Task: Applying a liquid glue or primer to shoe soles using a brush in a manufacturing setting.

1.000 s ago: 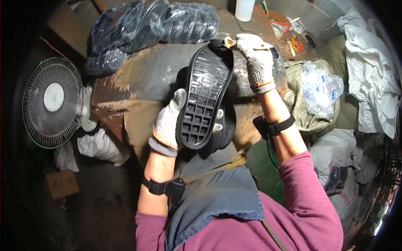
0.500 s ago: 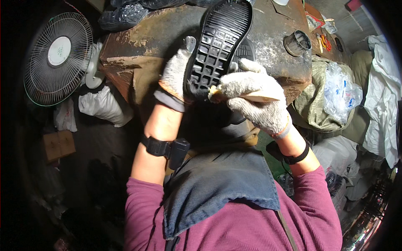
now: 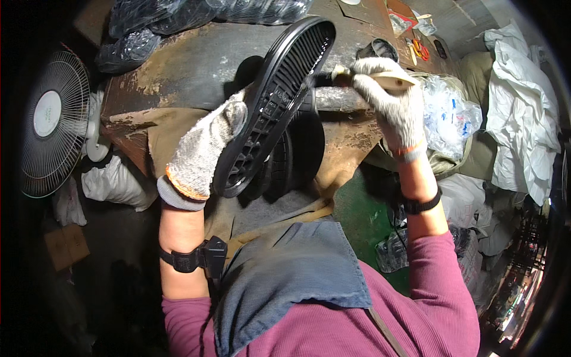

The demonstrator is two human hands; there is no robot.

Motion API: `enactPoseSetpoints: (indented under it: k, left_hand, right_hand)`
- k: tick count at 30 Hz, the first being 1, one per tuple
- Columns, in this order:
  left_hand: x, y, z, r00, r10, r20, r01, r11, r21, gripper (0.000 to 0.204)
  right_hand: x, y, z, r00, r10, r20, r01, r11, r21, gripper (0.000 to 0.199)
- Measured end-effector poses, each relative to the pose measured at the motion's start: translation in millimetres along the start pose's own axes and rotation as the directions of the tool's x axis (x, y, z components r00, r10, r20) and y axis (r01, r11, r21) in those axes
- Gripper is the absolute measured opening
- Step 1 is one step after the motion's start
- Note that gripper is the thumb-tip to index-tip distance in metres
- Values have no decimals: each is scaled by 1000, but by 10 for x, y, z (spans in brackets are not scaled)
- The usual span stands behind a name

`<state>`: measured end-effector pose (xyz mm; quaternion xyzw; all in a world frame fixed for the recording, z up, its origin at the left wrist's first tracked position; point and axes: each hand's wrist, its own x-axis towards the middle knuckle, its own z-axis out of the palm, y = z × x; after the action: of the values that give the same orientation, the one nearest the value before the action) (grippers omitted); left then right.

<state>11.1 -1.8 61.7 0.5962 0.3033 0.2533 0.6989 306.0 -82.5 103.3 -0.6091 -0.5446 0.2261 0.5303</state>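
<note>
My left hand (image 3: 199, 146), in a pale knitted glove, is closed on the left edge of a black rubber shoe sole (image 3: 270, 107). The sole is tilted, its ribbed and gridded side facing up and right. A wooden-handled brush (image 3: 395, 80) is gripped in my gloved right hand (image 3: 388, 110). Its dark bristles reach the sole's right rim near the middle. More black soles (image 3: 303, 152) lie beneath the held one, partly covered by it. Beyond my right hand stands a dark round tin (image 3: 378, 49), partly hidden by the glove.
The worn table (image 3: 196, 71) carries black plastic-wrapped bundles (image 3: 178, 18) at the far left. Orange-handled scissors (image 3: 421, 50) lie at the far right. A fan (image 3: 52, 119) stands on the left. On the right are a sack with clear plastic bags (image 3: 446, 113) and white sheeting (image 3: 523, 119).
The sole has tilted onto its side and moved left and nearer. My right hand has moved away to the right, and the brush has gone from the sole's near end to its right rim.
</note>
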Motion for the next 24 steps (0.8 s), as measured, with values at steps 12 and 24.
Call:
enactPoseSetpoints:
  k: [12,24]
  left_hand:
    - [-116,-235,90,967,-131,218,244,715,-655,67]
    - [-195,-347,144,944,17,328,315,235,-919,72]
  right_hand:
    - [512,285,-27,754,-646,120,594,593,-543,10]
    - [560,172,446,949,-279,-146,293,952,87,15]
